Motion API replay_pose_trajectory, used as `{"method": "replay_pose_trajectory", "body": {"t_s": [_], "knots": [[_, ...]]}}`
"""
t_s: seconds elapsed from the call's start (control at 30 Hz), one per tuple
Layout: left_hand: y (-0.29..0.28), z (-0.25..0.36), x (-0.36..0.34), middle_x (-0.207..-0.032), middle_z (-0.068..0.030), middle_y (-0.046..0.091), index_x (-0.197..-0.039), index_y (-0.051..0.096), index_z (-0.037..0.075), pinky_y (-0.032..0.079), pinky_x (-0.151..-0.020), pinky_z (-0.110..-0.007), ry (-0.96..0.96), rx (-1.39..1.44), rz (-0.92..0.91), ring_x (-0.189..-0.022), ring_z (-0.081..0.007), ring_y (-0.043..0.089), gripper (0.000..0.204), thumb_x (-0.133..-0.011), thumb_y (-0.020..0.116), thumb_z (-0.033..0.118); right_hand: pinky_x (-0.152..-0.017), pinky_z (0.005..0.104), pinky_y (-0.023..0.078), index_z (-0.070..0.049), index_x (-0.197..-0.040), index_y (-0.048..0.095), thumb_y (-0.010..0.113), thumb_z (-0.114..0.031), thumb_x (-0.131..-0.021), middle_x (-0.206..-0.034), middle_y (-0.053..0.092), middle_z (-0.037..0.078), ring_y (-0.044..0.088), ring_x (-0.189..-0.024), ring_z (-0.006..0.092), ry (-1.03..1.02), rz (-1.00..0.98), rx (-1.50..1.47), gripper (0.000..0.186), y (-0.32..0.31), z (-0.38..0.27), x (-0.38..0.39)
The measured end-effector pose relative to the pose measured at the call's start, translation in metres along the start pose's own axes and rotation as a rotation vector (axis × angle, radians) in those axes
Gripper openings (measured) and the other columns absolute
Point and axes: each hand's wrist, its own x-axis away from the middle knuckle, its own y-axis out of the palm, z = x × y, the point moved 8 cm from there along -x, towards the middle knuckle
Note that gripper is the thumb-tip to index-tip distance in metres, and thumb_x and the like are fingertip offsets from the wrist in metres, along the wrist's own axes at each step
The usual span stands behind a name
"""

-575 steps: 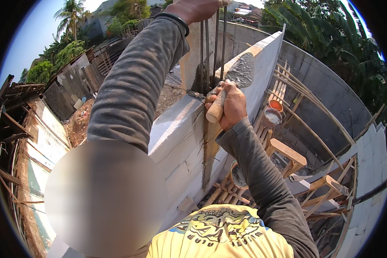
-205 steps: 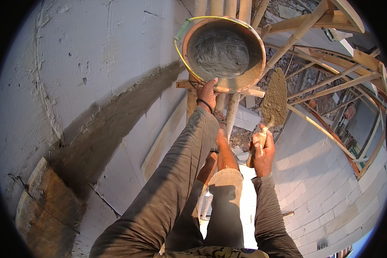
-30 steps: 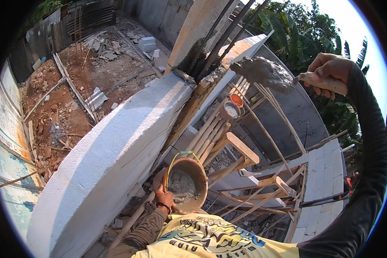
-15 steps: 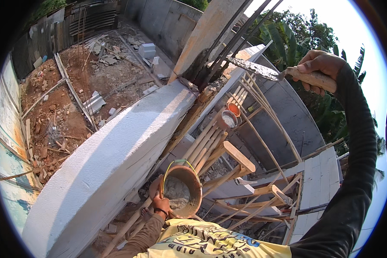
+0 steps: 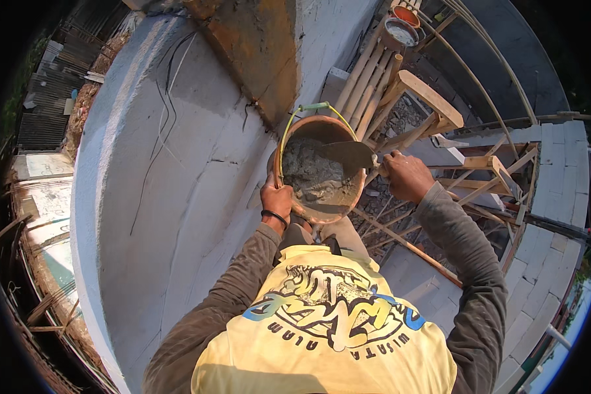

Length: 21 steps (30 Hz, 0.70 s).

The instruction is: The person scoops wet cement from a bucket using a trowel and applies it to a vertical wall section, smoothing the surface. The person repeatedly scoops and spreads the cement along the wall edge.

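Lowered from its raised position far right, the right hand (image 5: 406, 175) now grips the trowel (image 5: 351, 155), blade dipping into grey mortar in the bucket (image 5: 318, 169). Left hand (image 5: 276, 200) is closed on the bucket's near-left rim, beside the white block wall (image 5: 171, 197).

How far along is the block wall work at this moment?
Done, as far as it shows: the white block wall stands high, its blocks already laid and jointed. In hand: the left hand grips the rim of the mortar bucket, while the right hand dips the trowel into the wet mortar. Left: the bucket is partly full, and nothing shows how much wall remains to be built.
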Motion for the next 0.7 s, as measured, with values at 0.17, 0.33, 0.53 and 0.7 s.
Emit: {"method": "replay_pose_trajectory", "body": {"t_s": [0.17, 0.33, 0.53, 0.7], "knots": [[0.011, 0.038, 0.015, -0.076, 0.0016, 0.05, -0.12, 0.061, -0.002, 0.042, -0.056, -0.026, 0.004, 0.013, -0.006, -0.064, -0.0084, 0.047, 0.048, -0.073, 0.054, -0.007, -0.074, 0.0447, 0.056, 0.005, -0.107, 0.058, 0.063, -0.004, -0.078, -0.107, 0.059, 0.02, 0.066, -0.091, 0.0351, -0.035, 0.131, -0.001, 0.031, 0.086, -0.041, -0.071], [0.021, 0.044, 0.005, -0.074, -0.0004, 0.052, -0.112, 0.06, -0.002, 0.043, -0.054, -0.025, 0.037, 0.029, -0.009, -0.063, -0.0092, 0.051, 0.04, -0.074, 0.051, -0.01, -0.074, 0.0416, 0.058, 0.005, -0.111, 0.058, 0.062, -0.006, -0.081, -0.109, 0.059, 0.019, 0.066, -0.092, 0.0336, -0.162, 0.043, 0.01, 0.033, 0.06, -0.038, -0.042], [0.037, 0.059, 0.012, -0.093, -0.0001, 0.059, -0.136, 0.054, 0.0, 0.043, -0.061, -0.022, 0.115, -0.039, 0.0, -0.071, -0.0061, 0.049, 0.064, -0.073, 0.051, -0.011, -0.074, 0.0434, 0.058, 0.008, -0.102, 0.059, 0.063, -0.005, -0.078, -0.099, 0.063, 0.022, 0.068, -0.09, 0.0344, 0.013, 0.077, 0.069, 0.028, 0.064, 0.014, -0.058], [0.047, 0.075, 0.015, -0.118, -0.0036, 0.062, -0.144, 0.047, 0.0, 0.045, -0.076, -0.02, 0.053, -0.116, -0.032, -0.086, -0.0069, 0.053, 0.073, -0.072, 0.051, -0.014, -0.076, 0.0467, 0.056, 0.002, -0.093, 0.064, 0.065, -0.007, -0.069, -0.088, 0.068, 0.023, 0.068, -0.087, 0.039, -0.126, -0.029, -0.236, 0.025, 0.129, 0.037, -0.088]]}}
